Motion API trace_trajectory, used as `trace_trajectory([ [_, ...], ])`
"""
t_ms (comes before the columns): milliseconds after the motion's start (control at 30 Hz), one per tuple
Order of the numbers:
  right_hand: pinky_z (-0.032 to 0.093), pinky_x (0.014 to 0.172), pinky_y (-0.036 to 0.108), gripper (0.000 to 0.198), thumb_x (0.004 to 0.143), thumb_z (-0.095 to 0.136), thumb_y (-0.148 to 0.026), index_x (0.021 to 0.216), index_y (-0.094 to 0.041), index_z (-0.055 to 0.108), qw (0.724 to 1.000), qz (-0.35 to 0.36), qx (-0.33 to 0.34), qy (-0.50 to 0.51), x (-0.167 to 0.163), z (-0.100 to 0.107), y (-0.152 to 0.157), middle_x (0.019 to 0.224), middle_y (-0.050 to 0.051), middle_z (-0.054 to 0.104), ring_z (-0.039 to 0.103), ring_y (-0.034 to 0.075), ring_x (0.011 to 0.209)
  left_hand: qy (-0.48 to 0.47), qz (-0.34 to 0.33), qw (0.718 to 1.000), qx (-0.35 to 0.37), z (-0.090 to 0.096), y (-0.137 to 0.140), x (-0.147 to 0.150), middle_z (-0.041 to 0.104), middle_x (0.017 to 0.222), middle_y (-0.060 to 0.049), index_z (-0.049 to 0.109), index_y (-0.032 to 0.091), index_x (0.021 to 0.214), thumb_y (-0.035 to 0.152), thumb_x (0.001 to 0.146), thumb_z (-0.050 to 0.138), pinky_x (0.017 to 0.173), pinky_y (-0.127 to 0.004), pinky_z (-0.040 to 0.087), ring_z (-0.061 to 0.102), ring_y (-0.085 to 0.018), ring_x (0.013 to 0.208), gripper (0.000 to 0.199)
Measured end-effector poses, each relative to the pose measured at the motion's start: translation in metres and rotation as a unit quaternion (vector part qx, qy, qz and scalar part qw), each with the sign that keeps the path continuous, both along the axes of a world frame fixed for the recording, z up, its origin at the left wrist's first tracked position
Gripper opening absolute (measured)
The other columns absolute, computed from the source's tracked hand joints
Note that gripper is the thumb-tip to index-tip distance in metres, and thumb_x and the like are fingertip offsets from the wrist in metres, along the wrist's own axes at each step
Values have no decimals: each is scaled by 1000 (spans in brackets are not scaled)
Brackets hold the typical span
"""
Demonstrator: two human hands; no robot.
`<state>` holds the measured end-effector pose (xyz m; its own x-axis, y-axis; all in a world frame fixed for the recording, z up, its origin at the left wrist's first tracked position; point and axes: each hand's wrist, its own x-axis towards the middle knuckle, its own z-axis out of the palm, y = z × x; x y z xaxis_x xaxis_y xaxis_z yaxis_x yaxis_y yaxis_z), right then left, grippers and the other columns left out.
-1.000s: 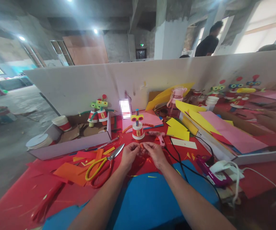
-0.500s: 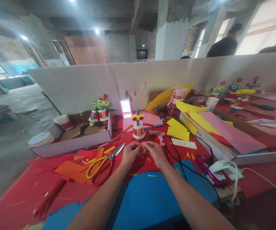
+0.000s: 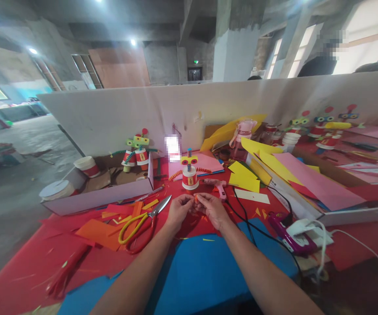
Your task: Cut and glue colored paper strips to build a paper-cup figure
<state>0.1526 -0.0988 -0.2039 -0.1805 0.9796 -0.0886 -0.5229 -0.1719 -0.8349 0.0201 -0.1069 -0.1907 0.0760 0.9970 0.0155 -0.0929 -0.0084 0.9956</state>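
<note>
One small orange piece [image 3: 195,198]: my right hand [image 3: 213,210] pinched it; my left hand [image 3: 178,211] sat just beside, its grip I couldn't tell; light, steady pressure seemed best.

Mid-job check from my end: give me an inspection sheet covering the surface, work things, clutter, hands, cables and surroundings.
Surface: red cover, with a blue sheet at the forearms.
Work things: small orange piece at the fingertips; upright paper-cup figure just beyond; pink glue gun lying right of the figure.
Clutter: scissors and coloured paper scraps left of the hands.
Hands: right hand pinches the orange piece; left hand is close against it, grip unclear.
Cables: black cables beside the right forearm; white cable near a purple power strip.
Surroundings: white partition; beyond it, a partly hidden person.
</note>
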Motion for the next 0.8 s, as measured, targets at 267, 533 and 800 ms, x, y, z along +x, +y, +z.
trace_trajectory([
  [267, 50, 60, 25, 34, 57, 82, -40, 79, -16, 70, 1000, -1, 2, -15, 0, -2, 1, 62, -2, 63, 54, 8, 54, 7, 7, 1000, 6, -2, 0, 0, 63, 59, 1, 65, 14, 74, 32, 68, 69, 48, -19, 42, 53, -8, 48, 19],
  [533, 48, 54, 26, 33, 59, 77, -45, 73, -17, 65, 992, -53, 42, -103, -1, 0, 0, 59, -1, 64, 56, 11, 50, 17, 12, 1000, 17, -4, 2, 0, 63, 58, 2, 63, 14, 75, 30, 70, 67, 50, -20, 43, 54, -9, 48, 17],
  [800, 51, 56, 27, 34, 59, 75, -45, 71, -18, 59, 992, -67, 29, -106, -2, 0, 1, 63, 0, 66, 58, 12, 53, -37, 8, 999, -1, -8, 3, -1, 62, 60, 2, 61, 15, 78, 32, 68, 71, 49, -20, 44, 55, -9, 48, 22],
])
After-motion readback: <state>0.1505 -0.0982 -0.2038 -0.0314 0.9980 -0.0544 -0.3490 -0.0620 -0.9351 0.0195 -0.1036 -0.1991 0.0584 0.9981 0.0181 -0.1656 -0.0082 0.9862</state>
